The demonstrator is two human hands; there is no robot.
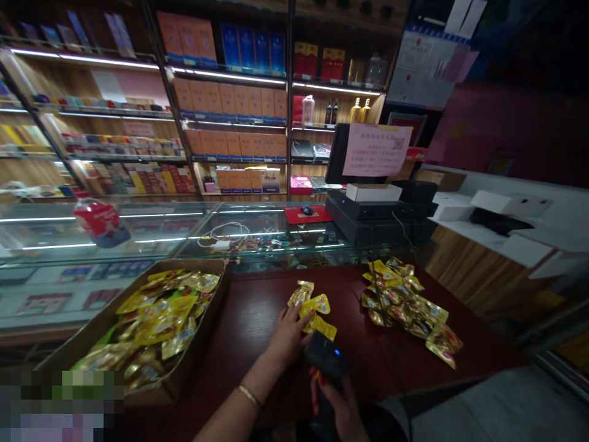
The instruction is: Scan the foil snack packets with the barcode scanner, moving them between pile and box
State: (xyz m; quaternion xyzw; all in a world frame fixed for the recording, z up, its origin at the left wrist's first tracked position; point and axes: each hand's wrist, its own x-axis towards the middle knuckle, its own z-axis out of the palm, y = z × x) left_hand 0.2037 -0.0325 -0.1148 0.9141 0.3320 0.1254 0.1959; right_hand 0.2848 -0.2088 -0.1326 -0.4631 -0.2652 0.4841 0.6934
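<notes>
My left hand (286,330), a bangle on its wrist, reaches over a small group of snack packets on the dark red table. Its fingers are spread and touch the near side of a yellow packet (317,304). Another yellow packet (324,328) lies just below, and a gold packet (301,292) is beyond the fingertips. In my right hand (338,399) is a black barcode scanner (326,356) with a blue light, gripped by its handle. The scanner's head is close to the packets and hides part of the table there.
At left stands an open cardboard box (172,383) of gold and yellow packets. A loose packet pile (405,298) lies at right, crossed by a dark cable. Behind are a glass counter (257,215), a monitor (338,153) with a paper sheet, and a red-labelled bottle (101,221).
</notes>
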